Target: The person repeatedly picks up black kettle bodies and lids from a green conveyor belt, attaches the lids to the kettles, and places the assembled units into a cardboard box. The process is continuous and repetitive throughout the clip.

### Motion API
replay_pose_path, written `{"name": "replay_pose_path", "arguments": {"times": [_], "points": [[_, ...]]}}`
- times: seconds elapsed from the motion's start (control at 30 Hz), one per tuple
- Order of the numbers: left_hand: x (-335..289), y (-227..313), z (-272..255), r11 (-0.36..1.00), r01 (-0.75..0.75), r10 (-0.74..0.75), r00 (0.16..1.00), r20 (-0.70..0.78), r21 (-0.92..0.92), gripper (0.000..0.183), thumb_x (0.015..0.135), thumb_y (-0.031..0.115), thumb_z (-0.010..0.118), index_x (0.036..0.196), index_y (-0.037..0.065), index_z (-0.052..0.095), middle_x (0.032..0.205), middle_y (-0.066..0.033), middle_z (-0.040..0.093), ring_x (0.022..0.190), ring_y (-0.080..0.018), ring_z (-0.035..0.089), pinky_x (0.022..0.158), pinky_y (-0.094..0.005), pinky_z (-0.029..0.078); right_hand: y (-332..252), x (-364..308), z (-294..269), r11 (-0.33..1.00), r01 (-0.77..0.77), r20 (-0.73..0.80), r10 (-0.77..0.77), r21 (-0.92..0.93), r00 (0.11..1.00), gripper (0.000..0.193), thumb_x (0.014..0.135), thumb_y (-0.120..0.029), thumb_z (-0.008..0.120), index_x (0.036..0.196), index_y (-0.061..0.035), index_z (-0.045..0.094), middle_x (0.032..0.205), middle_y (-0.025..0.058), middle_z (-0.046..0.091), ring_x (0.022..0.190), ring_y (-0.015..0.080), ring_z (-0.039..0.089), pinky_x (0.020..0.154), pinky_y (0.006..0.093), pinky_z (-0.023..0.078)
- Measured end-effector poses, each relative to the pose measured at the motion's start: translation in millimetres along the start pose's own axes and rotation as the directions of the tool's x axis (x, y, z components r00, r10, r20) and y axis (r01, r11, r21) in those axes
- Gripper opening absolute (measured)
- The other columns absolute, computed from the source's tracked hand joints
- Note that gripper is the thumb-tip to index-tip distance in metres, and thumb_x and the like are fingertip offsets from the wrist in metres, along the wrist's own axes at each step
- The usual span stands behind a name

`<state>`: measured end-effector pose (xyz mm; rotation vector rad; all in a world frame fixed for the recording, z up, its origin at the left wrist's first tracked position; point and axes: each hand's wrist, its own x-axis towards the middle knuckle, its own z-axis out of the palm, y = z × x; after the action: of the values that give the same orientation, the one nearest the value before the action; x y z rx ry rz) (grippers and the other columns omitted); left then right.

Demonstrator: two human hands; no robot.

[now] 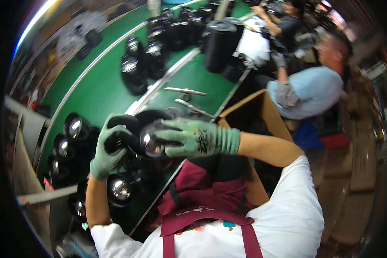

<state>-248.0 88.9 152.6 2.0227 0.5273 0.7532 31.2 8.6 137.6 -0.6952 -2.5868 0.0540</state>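
Both my hands wear pale green knit gloves and meet over a green work surface (pixel 109 81). My left hand (pixel 104 150) is closed round a glossy black curved part (pixel 129 124), its thumb and fingers on either side. My right hand (pixel 191 136) lies with its fingers bent over a black part with a shiny dome (pixel 149 138), pressed against the curved part. Whether these are two pieces or one joined piece, I cannot tell. Below and left of my hands stand several similar domed black parts (pixel 119 189).
More black parts (pixel 133 66) stand across the green surface, past a metal rail (pixel 176 66). Beyond are tall black stacks (pixel 219 45). An open cardboard box (pixel 281 124) stands at my right. A co-worker in a light blue shirt (pixel 314 90) sits past it, with another person farther back.
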Motion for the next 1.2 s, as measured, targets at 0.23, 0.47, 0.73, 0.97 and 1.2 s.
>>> {"name": "replay_pose_path", "arguments": {"times": [0.23, 0.47, 0.73, 0.97, 1.2], "points": [[-54, 52, 90, 0.929, -0.186, 0.048, 0.918, 0.393, 0.319, 0.077, 0.066, 0.016, 0.062, 0.139, -0.001, 0.044, 0.140, -0.0225, 0.046, 0.131, -0.0416, 0.041, 0.115, -0.0537, 0.022, -102, -147, 13, 0.271, -0.655, 0.031, 0.911, 0.705, 0.411, 0.072, 0.071, -0.020, 0.087, 0.129, 0.0039, 0.052, 0.127, 0.0157, 0.059, 0.116, 0.0244, 0.058, 0.102, 0.0345, 0.045], [-67, 54, 139, 0.922, -0.215, 0.030, 0.869, 0.494, 0.322, 0.085, 0.065, 0.020, 0.074, 0.141, 0.000, 0.042, 0.141, -0.0202, 0.047, 0.131, -0.0361, 0.044, 0.111, -0.0568, 0.025, -149, -197, 35, -0.142, -0.405, 0.199, 0.975, 0.903, 0.101, 0.046, 0.078, -0.014, 0.083, 0.114, 0.0032, 0.060, 0.102, 0.0037, 0.065, 0.094, 0.0083, 0.057, 0.083, 0.0246, 0.050], [-91, 30, 156, 0.949, -0.149, 0.049, 0.941, 0.336, 0.279, 0.075, 0.071, 0.015, 0.073, 0.138, -0.002, 0.045, 0.126, -0.0205, 0.059, 0.113, -0.0381, 0.058, 0.099, -0.0433, 0.044, -162, -223, 47, -0.296, -0.329, 0.374, 0.904, 0.897, 0.206, 0.031, 0.093, -0.012, 0.064, 0.122, -0.0019, 0.060, 0.110, 0.0084, 0.067, 0.096, 0.0139, 0.065, 0.083, 0.0262, 0.053], [-125, -2, 152, 0.710, 0.472, -0.339, 0.879, 0.335, -0.522, 0.065, 0.091, 0.030, 0.067, 0.143, 0.000, 0.040, 0.135, -0.0095, 0.054, 0.123, -0.0156, 0.049, 0.107, -0.0332, 0.038, -168, -225, 55, -0.293, -0.352, 0.397, 0.876, 0.889, 0.274, 0.052, 0.092, -0.006, 0.057, 0.141, 0.0035, 0.044, 0.138, 0.0143, 0.054, 0.126, 0.0238, 0.052, 0.109, 0.0350, 0.038], [-121, -5, 143, 0.691, 0.546, -0.409, 0.836, 0.366, -0.474, 0.065, 0.084, 0.017, 0.068, 0.142, 0.000, 0.043, 0.138, -0.0093, 0.054, 0.124, -0.0155, 0.050, 0.107, -0.0324, 0.039, -146, -208, 47, -0.114, -0.444, 0.289, 0.890, 0.889, 0.352, 0.067, 0.071, 0.004, 0.070, 0.135, 0.0024, 0.052, 0.129, 0.0108, 0.062, 0.120, 0.0203, 0.057, 0.105, 0.0347, 0.044]]}}
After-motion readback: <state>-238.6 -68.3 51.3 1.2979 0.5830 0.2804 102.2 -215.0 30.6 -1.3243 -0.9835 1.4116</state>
